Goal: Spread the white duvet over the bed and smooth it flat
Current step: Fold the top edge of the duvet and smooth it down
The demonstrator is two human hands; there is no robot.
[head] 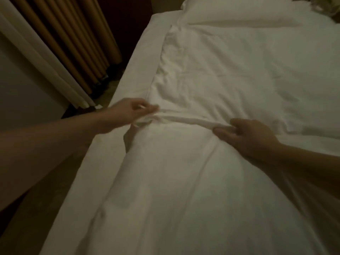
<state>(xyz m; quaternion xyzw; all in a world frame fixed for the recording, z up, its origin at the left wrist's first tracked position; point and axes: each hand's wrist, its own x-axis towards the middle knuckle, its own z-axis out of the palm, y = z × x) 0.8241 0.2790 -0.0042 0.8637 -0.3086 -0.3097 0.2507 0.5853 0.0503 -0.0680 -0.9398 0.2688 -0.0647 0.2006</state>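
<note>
Duvet [230, 74] lies across the bed [136, 57], bunched into a ridge where the fold runs between your two hands, with the near part draped toward you and the far part reaching up to the pillow [230, 13]. Your left hand [123, 115] pinches the fold at the bed's left side, fingers curled round a gathered tuck of fabric, though blur hides the exact grip. Your right hand [246, 137] grips the same ridge further right, thumb and fingers clamped on the roll. Now keep both grips level and draw the fold as one line, so the cloth travels evenly instead of twisting. The left edge sits inside the mattress border, leaving a strip of sheet bare, so favour that side as you pull. Creases fan out above the fold near the left; they look like they need a flat-palmed sweep outward once you let go. Curtains [73, 43] hang close on the left, so mind your elbow there.
</note>
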